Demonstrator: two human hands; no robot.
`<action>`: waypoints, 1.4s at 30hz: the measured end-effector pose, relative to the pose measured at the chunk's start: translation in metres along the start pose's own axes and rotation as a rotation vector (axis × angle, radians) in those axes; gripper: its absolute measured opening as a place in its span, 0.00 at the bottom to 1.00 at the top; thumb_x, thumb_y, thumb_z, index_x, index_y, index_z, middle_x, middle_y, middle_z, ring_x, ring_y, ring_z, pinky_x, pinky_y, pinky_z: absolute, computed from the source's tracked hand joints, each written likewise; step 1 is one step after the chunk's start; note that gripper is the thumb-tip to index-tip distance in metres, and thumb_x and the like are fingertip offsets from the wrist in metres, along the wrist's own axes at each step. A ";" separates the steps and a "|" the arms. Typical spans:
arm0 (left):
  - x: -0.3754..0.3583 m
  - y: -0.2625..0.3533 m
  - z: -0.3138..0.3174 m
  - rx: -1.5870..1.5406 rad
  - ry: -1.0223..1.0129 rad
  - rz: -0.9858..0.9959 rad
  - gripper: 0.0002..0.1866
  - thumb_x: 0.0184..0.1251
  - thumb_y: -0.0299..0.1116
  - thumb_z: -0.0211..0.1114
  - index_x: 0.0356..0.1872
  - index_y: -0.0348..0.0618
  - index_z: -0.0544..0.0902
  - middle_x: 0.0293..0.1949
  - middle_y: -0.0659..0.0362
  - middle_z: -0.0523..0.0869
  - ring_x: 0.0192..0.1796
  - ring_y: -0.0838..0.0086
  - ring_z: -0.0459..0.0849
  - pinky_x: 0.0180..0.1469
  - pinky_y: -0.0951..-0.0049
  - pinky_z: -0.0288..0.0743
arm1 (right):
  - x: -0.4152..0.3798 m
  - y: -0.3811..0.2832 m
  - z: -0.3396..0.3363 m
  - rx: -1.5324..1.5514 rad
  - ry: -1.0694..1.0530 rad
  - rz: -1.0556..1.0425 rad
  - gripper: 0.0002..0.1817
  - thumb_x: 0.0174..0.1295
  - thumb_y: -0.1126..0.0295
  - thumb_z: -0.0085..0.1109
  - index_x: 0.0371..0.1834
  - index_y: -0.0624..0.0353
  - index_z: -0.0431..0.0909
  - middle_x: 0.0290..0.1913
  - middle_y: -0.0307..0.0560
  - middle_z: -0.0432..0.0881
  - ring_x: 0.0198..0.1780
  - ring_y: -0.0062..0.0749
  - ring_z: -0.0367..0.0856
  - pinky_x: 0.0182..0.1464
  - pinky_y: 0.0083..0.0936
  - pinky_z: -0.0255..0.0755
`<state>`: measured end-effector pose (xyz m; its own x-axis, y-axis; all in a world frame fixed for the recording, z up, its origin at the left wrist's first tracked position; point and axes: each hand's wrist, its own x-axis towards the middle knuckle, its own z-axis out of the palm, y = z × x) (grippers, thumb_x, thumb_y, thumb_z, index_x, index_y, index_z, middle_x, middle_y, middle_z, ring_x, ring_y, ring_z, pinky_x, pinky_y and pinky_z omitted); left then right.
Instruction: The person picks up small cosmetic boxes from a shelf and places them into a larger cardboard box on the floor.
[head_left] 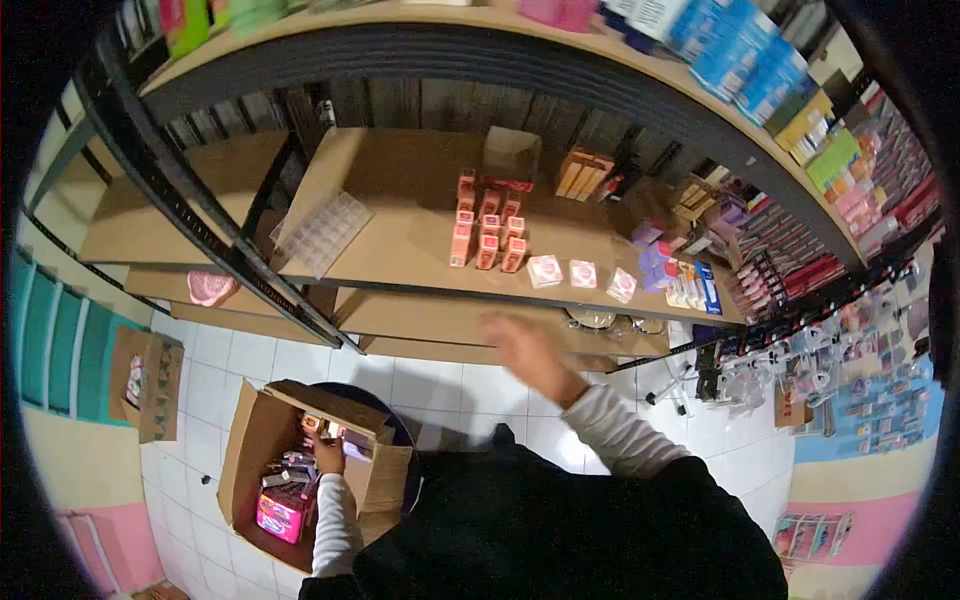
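My left hand (329,456) reaches into an open cardboard carton (238,465) at the lower left. Its fingers are closed at a small orange box (312,423), partly hidden by the hand. Beside it in the carton lie a bright pink packet (280,515) and several small dark and silvery packages (292,468). My right hand (540,355) is in front of the shelf edge, away from the goods. Motion smears its fingers, and no object shows in it. Above it, narrow pink-orange boxes (488,250) stand in rows on the shelf (400,235), beside small white-and-pink boxes (583,273).
A clear divided tray (325,232) lies on the shelf's left side. A black metal post (200,210) slants across the left. Blue packs (735,60) line the upper shelf. Another cardboard box (160,385) stands at the left wall, and hanging goods (870,400) fill the right.
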<state>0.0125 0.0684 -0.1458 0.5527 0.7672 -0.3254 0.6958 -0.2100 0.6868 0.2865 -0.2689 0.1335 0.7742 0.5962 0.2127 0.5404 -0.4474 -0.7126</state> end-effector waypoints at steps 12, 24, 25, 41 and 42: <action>-0.120 0.240 -0.043 -0.344 0.445 0.526 0.28 0.59 0.23 0.60 0.60 0.39 0.62 0.51 0.53 0.71 0.50 0.68 0.72 0.53 0.70 0.68 | -0.028 0.180 -0.163 -0.491 0.160 0.148 0.36 0.41 0.73 0.66 0.58 0.63 0.64 0.53 0.60 0.72 0.57 0.53 0.69 0.61 0.38 0.61; -0.195 0.290 0.024 -0.448 0.141 0.487 0.25 0.56 0.23 0.60 0.57 0.42 0.66 0.38 0.60 0.75 0.29 0.81 0.71 0.32 0.80 0.68 | -0.014 0.182 -0.175 -0.399 -0.095 0.294 0.36 0.38 0.71 0.66 0.57 0.66 0.67 0.54 0.63 0.73 0.56 0.51 0.72 0.58 0.34 0.66; -0.200 0.295 0.021 -0.464 0.096 0.450 0.26 0.56 0.23 0.60 0.57 0.42 0.66 0.37 0.61 0.75 0.29 0.81 0.71 0.32 0.80 0.68 | -0.013 0.175 -0.175 -0.408 -0.077 0.281 0.36 0.38 0.72 0.66 0.56 0.66 0.67 0.54 0.63 0.73 0.56 0.51 0.73 0.58 0.34 0.65; -0.172 0.243 0.001 -1.050 -0.412 0.074 0.22 0.61 0.36 0.64 0.52 0.35 0.71 0.43 0.59 0.80 0.43 0.79 0.78 0.44 0.79 0.72 | 0.007 -0.090 0.052 0.024 -0.737 -0.556 0.34 0.40 0.76 0.64 0.57 0.61 0.67 0.51 0.56 0.74 0.54 0.48 0.70 0.57 0.35 0.64; -0.169 0.234 -0.006 -1.117 -0.399 0.061 0.21 0.61 0.36 0.63 0.51 0.36 0.72 0.42 0.59 0.80 0.43 0.79 0.78 0.44 0.79 0.72 | 0.008 -0.096 0.065 0.027 -0.738 -0.599 0.34 0.41 0.75 0.64 0.57 0.60 0.67 0.49 0.56 0.74 0.54 0.48 0.70 0.57 0.36 0.64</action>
<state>0.0788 -0.1068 0.0736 0.8128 0.4893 -0.3160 -0.0124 0.5569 0.8305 0.2194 -0.1782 0.1598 -0.0376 0.9962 0.0780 0.7648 0.0789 -0.6394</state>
